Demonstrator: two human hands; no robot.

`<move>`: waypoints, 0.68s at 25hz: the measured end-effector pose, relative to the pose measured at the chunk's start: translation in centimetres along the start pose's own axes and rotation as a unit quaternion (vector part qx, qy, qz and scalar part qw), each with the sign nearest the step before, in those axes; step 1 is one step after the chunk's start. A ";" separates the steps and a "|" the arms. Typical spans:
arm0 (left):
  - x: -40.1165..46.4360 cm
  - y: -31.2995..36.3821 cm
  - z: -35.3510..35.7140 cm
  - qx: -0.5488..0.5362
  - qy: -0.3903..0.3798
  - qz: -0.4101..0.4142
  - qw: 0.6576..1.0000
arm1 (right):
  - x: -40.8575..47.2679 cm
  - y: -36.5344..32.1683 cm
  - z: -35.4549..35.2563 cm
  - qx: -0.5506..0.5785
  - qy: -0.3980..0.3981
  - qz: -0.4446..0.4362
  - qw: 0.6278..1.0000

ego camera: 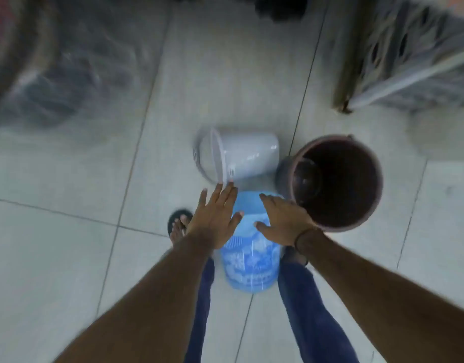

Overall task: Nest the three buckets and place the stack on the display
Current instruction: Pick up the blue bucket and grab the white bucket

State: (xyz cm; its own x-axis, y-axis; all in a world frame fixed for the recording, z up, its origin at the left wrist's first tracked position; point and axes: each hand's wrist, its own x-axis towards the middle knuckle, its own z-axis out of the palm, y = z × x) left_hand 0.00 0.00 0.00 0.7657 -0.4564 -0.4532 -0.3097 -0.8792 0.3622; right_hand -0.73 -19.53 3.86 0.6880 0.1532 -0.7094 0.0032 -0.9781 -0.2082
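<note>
Three buckets are on the tiled floor. A white bucket (241, 158) lies on its side, mouth to the left. A dark brown bucket (335, 179) stands upright to its right, its mouth facing me. A blue patterned bucket (250, 258) stands between my legs, apparently upside down. My left hand (215, 218) hovers open at its left side, fingertips near the white bucket's rim. My right hand (283, 221) rests spread on the blue bucket's top, next to the brown bucket. The picture is blurred.
Plastic-wrapped goods (50, 74) fill the far left. A wrapped lattice basket or crate (414, 56) with a wooden post stands at the far right. A dark object (280, 6) sits at the top centre. My sandalled foot (179, 224) is beside the blue bucket.
</note>
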 end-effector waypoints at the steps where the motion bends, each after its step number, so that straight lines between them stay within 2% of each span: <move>1: 0.8 -0.4 2.7 0.004 -0.038 0.019 0.999 | 1.7 0.5 1.9 -0.033 -0.040 -0.009 0.999; 3: 1.7 -1.2 6.5 0.006 -0.075 0.047 0.996 | 4.2 1.3 5.2 -0.027 -0.055 -0.020 0.998; 5: 0.9 -1.5 8.2 0.027 -0.080 0.064 0.994 | 4.7 1.3 6.7 -0.004 -0.064 -0.025 0.998; 9: -4.4 0.7 4.5 0.066 -0.068 0.102 0.990 | -0.1 -0.3 4.5 -0.015 -0.099 -0.049 0.994; 12: -8.8 3.5 2.7 0.056 -0.108 0.145 0.982 | -5.3 -1.5 2.8 -0.143 -0.124 -0.127 0.974; 14: -10.3 5.1 3.8 0.057 -0.157 0.133 0.977 | -7.3 -1.3 3.5 -0.230 -0.125 -0.144 0.954; 17: -10.8 7.0 7.7 0.048 -0.209 0.092 0.972 | -7.4 1.1 8.7 -0.260 -0.147 -0.195 0.934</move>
State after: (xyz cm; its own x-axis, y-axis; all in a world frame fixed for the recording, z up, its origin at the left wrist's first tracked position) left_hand -14.79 -2.29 1.18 0.4028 -0.6060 -0.6860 -0.4865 -0.7766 0.4003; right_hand -12.15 -20.56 2.99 0.3316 0.4691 -0.8185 0.6171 -0.7641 -0.1879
